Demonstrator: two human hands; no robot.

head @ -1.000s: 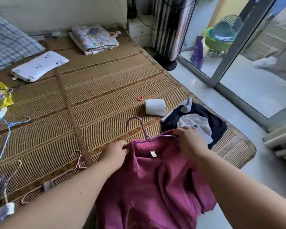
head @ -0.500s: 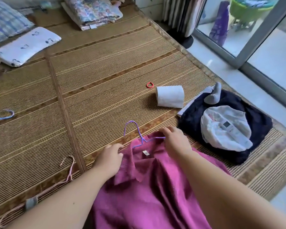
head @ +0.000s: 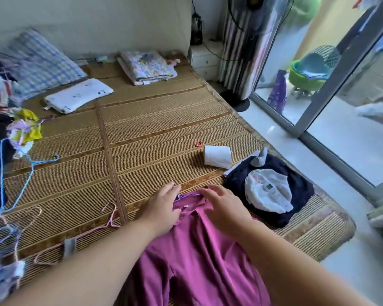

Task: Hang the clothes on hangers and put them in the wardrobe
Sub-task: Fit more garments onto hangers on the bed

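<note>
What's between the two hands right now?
Head view: the purple hanger wire and the collar of the magenta shirt fill the gap between the left hand and the right hand.

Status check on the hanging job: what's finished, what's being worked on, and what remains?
Done: nothing hung shows; no wardrobe is in view. In hand: the purple hanger sits in the neck of the magenta top, left hand over its hook, right hand flat on the collar. Left: carrying it to the wardrobe, then the navy garment; a pink hanger and a blue hanger lie spare on the mat.
</note>
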